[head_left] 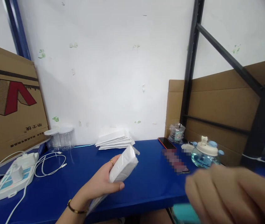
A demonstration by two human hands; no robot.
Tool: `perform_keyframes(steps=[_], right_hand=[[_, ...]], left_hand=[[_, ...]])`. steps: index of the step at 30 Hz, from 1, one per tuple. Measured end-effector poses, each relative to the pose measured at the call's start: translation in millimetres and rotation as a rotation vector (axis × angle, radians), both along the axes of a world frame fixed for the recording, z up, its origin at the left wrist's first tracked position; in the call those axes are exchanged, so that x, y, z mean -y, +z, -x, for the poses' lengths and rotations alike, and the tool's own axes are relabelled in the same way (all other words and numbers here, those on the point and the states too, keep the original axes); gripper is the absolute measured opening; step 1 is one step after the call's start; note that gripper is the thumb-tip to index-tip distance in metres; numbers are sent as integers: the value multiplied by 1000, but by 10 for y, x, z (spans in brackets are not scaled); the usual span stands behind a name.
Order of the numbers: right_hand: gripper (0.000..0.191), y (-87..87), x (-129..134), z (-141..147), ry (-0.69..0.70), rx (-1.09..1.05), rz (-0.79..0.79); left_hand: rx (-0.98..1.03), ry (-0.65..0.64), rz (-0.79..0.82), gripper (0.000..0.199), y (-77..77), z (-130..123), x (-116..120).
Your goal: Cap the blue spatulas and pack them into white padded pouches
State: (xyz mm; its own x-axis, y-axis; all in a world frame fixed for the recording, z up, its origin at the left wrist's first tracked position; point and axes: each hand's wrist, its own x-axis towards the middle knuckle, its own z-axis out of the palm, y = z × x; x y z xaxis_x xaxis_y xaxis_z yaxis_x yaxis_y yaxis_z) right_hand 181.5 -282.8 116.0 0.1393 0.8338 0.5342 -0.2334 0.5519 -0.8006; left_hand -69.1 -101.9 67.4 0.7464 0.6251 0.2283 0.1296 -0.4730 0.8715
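My left hand [106, 180] is wrapped round a white, plastic-covered packet [123, 165], held tilted above the front part of the blue table. Its thumb lies along the near side, and loose clear wrap hangs below the wrist. At the lower right, my right hand [230, 193] is raised close to the camera, blurred, with its fingers curled closed. Whatever it may hold is hidden. A teal object [185, 213] shows just left of and below that hand; contact between them cannot be made out. Behind the packet, a stack of white flat packets [116, 140] lies against the wall.
On the blue table [146, 174] are a power strip [18, 174] with white cables [42, 165], clear lidded jars [66, 140], a phone [167, 143], a wrapped cup [176, 133] and a bottle [206, 152]. Cardboard [11, 102] stands left; a black rack post [190, 62] rises right.
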Motion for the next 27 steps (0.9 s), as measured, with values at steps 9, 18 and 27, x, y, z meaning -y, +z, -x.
perform_keyframes(steps=[9, 18, 27], right_hand=[[30, 664, -1232, 512, 52, -116, -146], [26, 386, -1480, 696, -114, 20, 79], [23, 653, -1658, 566, -143, -226, 63]], left_hand=[[345, -345, 410, 78, -93, -409, -164], [413, -281, 444, 69, -169, -504, -305], [343, -285, 285, 87, -110, -474, -330]])
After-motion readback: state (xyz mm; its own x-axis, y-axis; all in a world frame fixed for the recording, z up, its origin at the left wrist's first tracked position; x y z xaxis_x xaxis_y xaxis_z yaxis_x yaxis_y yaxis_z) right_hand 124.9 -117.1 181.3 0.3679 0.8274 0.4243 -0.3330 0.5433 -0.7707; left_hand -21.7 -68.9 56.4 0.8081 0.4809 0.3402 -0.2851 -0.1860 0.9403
